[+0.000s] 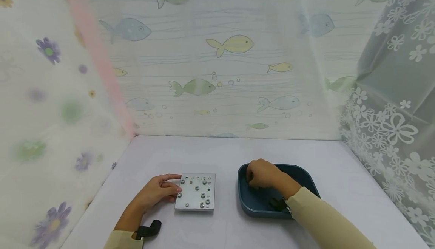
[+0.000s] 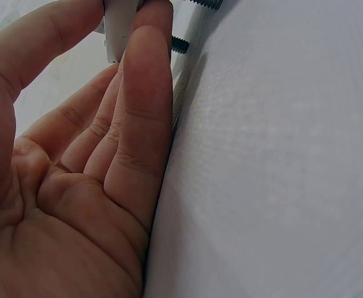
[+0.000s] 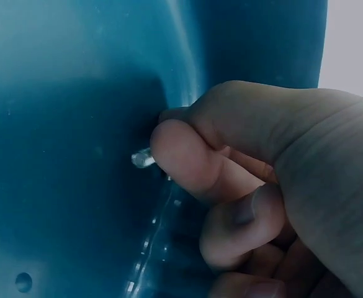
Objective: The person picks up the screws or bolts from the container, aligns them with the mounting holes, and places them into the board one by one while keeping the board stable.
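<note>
A square silver metal plate (image 1: 195, 196) with several screws in it lies at the left middle of the table. My left hand (image 1: 158, 192) holds its left edge, thumb on top and fingers at the side and beneath. In the left wrist view, threaded screw ends (image 2: 180, 45) stick out from the underside of the plate (image 2: 120, 28). My right hand (image 1: 265, 174) reaches into a dark blue tray (image 1: 263, 213). In the right wrist view, thumb and forefinger pinch a small shiny piece (image 3: 143, 158) near the tray wall; most of it is hidden by the fingertips.
Both hands share a white-covered table (image 1: 225, 226). A dark strap-on device (image 1: 149, 229) sits on the left wrist, another (image 1: 278, 204) on the right wrist over the tray. A fish-print curtain (image 1: 234, 90) hangs behind; further patterned curtains flank the table.
</note>
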Demonstrator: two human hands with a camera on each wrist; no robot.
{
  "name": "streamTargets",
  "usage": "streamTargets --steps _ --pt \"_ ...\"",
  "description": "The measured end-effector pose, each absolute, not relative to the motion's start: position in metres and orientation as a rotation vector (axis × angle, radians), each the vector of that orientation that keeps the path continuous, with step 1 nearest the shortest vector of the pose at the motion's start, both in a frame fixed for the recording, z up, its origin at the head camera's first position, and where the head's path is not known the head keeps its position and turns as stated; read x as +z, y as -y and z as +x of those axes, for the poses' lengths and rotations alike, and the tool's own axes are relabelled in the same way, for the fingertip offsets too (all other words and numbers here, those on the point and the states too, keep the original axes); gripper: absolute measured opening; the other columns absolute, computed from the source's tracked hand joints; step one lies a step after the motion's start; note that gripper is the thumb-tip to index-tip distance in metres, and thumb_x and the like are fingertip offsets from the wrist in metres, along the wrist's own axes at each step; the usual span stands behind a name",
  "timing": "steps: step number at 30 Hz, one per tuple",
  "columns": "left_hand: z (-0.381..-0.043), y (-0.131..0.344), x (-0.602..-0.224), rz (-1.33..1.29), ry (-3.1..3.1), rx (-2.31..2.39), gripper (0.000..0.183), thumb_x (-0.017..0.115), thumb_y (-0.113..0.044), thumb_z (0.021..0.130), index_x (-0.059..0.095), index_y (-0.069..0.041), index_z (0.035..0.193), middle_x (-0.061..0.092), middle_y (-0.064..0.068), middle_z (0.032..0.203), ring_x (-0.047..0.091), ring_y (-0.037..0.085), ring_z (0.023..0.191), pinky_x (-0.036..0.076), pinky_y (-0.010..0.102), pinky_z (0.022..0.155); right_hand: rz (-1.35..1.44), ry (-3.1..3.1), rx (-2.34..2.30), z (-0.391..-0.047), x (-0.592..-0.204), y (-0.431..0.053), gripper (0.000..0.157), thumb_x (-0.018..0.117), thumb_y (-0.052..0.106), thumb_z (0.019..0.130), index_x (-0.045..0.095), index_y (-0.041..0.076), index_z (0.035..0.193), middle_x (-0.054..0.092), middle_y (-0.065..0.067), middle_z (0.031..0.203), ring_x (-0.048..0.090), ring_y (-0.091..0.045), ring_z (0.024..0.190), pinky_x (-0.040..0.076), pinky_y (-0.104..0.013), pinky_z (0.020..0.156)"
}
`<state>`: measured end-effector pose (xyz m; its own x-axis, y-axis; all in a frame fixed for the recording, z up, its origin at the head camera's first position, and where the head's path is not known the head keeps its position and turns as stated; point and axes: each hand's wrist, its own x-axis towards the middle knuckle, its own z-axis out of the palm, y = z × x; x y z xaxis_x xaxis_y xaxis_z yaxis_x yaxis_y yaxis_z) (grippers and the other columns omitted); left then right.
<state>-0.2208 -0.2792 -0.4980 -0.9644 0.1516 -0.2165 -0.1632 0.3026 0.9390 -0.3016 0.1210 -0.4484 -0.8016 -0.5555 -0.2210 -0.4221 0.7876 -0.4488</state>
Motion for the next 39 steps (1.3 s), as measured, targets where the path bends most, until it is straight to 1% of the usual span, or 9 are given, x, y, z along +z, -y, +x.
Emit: streamTargets --steps 7,12,18,24,29,31,35,39 --pt "-0.221 0.279 -0.497 -0.016 -2.308 1.706 0.071 0.085 -0.026 0.087 0.055 -0.006 0.148 0.079 0.009 0.103 0.072 0.021 0.086 0.063 0.033 0.073 -0.786 -2.644 -0.534 -0.303 -0.444 -0.124 0.006 0.076 0.012 0.087 0.078 0.016 0.085 0.067 0.008 0.062 0.064 -0.011 0.062 0.055 -0.03 0.062" --pt "-0.221 0.279 -0.498 -0.004 -2.311 1.71 0.071 0.085 -0.025 0.087 0.055 -0.005 0.148 0.079 0.01 0.104 0.072 0.022 0.086 0.063 0.034 0.073 -0.819 -2.677 -0.564 -0.305 -0.436 -0.126 0.005 0.075 0.014 0.089 0.079 0.014 0.088 0.066 0.01 0.062 0.063 -0.009 0.061 0.054 -0.029 0.061" --pt "-0.222 0.279 -0.498 -0.027 -2.321 1.695 0.071 0.086 -0.027 0.086 0.056 -0.006 0.147 0.079 0.009 0.103 0.072 0.022 0.082 0.063 0.033 0.073 -0.854 -2.733 -0.602 -0.307 -0.424 -0.128 0.006 0.076 0.017 0.089 0.077 0.021 0.085 0.063 0.009 0.062 0.058 -0.009 0.059 0.05 -0.027 0.058" --pt "-0.223 0.279 -0.499 -0.034 -2.322 1.692 0.072 0.087 -0.028 0.084 0.057 -0.007 0.146 0.079 0.01 0.102 0.072 0.023 0.081 0.063 0.033 0.073 -0.88 -2.777 -0.644 -0.306 -0.413 -0.13 0.007 0.074 0.021 0.091 0.075 0.025 0.086 0.06 0.009 0.064 0.056 -0.01 0.06 0.048 -0.028 0.06" --pt "-0.223 0.28 -0.499 -0.033 -2.329 1.693 0.072 0.088 -0.029 0.083 0.058 -0.007 0.145 0.079 0.01 0.103 0.073 0.024 0.082 0.063 0.034 0.073 -0.905 -2.795 -0.715 -0.305 -0.401 -0.13 0.004 0.075 0.025 0.092 0.077 0.023 0.089 0.059 0.008 0.064 0.055 -0.012 0.062 0.048 -0.03 0.059" --pt "-0.223 0.28 -0.499 -0.034 -2.328 1.689 0.072 0.087 -0.029 0.084 0.058 -0.008 0.145 0.079 0.01 0.103 0.073 0.024 0.083 0.063 0.034 0.073 -0.92 -2.799 -0.748 -0.305 -0.397 -0.13 0.006 0.075 0.027 0.092 0.077 0.022 0.091 0.059 0.008 0.063 0.055 -0.011 0.061 0.048 -0.03 0.06" --pt "-0.222 0.28 -0.499 -0.036 -2.323 1.691 0.072 0.087 -0.029 0.084 0.058 -0.007 0.146 0.079 0.01 0.104 0.073 0.023 0.084 0.063 0.034 0.073 -0.96 -2.8 -0.84 -0.302 -0.393 -0.127 0.004 0.074 0.026 0.092 0.078 0.023 0.093 0.058 0.01 0.059 0.054 -0.01 0.058 0.048 -0.028 0.059" --pt "-0.222 0.28 -0.498 -0.029 -2.322 1.696 0.072 0.087 -0.028 0.085 0.057 -0.008 0.146 0.079 0.01 0.103 0.073 0.023 0.083 0.063 0.034 0.073 -0.968 -2.775 -0.972 -0.297 -0.392 -0.122 0.004 0.075 0.026 0.092 0.078 0.023 0.092 0.056 0.009 0.058 0.051 -0.009 0.054 0.044 -0.026 0.055"
